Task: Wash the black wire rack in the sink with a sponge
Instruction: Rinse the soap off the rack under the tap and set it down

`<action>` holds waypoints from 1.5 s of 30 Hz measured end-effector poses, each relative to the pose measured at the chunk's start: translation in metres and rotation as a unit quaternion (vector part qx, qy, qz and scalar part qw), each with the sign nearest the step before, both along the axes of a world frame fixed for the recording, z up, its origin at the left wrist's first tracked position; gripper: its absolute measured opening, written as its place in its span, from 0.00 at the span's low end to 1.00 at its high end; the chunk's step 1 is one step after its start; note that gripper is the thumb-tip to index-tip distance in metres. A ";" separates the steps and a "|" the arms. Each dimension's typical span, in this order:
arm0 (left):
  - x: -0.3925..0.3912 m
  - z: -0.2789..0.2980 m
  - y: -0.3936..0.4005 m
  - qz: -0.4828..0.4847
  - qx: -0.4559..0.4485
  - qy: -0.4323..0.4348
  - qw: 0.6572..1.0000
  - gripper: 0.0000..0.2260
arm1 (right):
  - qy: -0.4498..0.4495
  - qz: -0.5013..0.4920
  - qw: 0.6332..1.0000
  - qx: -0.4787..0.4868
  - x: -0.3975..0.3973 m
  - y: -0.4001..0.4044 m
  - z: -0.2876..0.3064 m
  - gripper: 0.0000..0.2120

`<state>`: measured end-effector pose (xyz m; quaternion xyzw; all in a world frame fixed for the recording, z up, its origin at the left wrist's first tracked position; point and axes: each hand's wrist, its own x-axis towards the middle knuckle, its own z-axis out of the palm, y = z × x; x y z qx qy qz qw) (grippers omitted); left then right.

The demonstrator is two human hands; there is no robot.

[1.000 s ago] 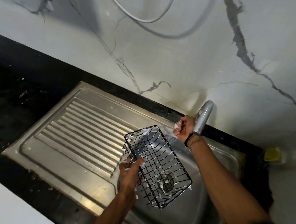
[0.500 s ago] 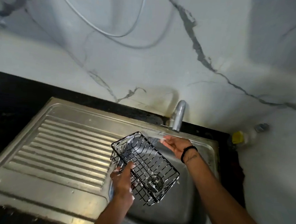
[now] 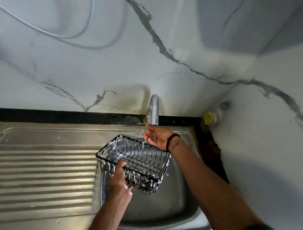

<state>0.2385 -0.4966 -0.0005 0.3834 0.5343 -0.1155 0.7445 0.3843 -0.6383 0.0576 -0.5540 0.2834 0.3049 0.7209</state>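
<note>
Steel tap (image 3: 153,109) over rack (image 3: 137,158), bottle (image 3: 212,115) cornered

The black wire rack (image 3: 138,158), a rectangular open-topped basket streaked with white suds, was tilted above the steel sink (image 3: 175,202) basin, just below the tap's (image 3: 153,110) spout.

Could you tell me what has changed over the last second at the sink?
The right hand let go of the tap and dropped beneath its spout, palm up, with water now running over it. The left hand kept holding the soapy rack above the sink, turning it more level.
</note>
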 end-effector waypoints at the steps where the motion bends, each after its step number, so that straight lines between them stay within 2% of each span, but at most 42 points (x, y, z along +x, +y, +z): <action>1: 0.002 0.001 -0.001 0.001 -0.003 -0.007 1.000 0.21 | 0.005 0.009 1.000 -0.015 0.000 -0.002 0.000 0.12; 3: 0.005 0.003 -0.004 0.003 -0.010 -0.017 1.000 0.23 | 0.014 0.029 0.998 -0.056 -0.001 -0.001 0.000 0.16; 6: 0.008 0.004 -0.008 0.007 -0.013 -0.021 1.000 0.31 | 0.018 0.033 0.996 -0.081 0.001 0.003 -0.002 0.11; 13: 0.006 0.008 -0.018 0.017 0.006 -0.016 1.000 0.36 | 0.001 0.079 0.987 -0.143 0.003 0.009 -0.006 0.14; 17: 0.004 0.010 -0.021 0.031 0.031 -0.015 0.999 0.37 | -0.017 0.106 0.990 -0.095 0.004 0.007 -0.011 0.21; 20: 0.005 0.011 -0.022 0.038 0.047 -0.027 0.998 0.40 | -0.010 0.174 0.977 -0.123 0.003 0.000 -0.010 0.13; 23: 0.004 0.012 -0.025 0.042 0.049 -0.042 0.997 0.38 | 0.017 0.189 0.974 -0.125 0.002 -0.009 -0.008 0.05; 27: 0.003 0.009 -0.030 0.025 0.047 -0.061 0.997 0.39 | 0.036 0.172 0.981 -0.076 0.003 -0.021 -0.004 0.13; 31: 0.005 0.009 -0.036 0.024 0.043 -0.065 0.997 0.42 | 0.038 0.145 0.988 -0.037 0.008 -0.029 0.007 0.16; 36: 0.009 0.005 -0.041 0.023 0.038 -0.086 0.995 0.41 | 0.013 0.178 0.984 -0.018 0.008 -0.036 0.023 0.18; 38: 0.011 0.006 -0.039 0.018 0.018 -0.097 0.995 0.36 | -0.014 0.221 0.974 -0.052 0.005 -0.039 0.029 0.16; 41: 0.010 0.006 -0.034 0.012 -0.016 -0.108 0.994 0.31 | -0.061 0.259 0.947 -0.180 0.000 -0.047 0.024 0.14; 44: 0.006 0.004 -0.030 0.018 -0.026 -0.104 0.994 0.30 | -0.185 0.207 0.906 -0.319 -0.010 -0.059 0.000 0.09; 45: 0.005 0.003 -0.028 0.019 -0.028 -0.101 0.994 0.29 | -0.219 0.200 0.881 -0.369 -0.015 -0.063 -0.007 0.10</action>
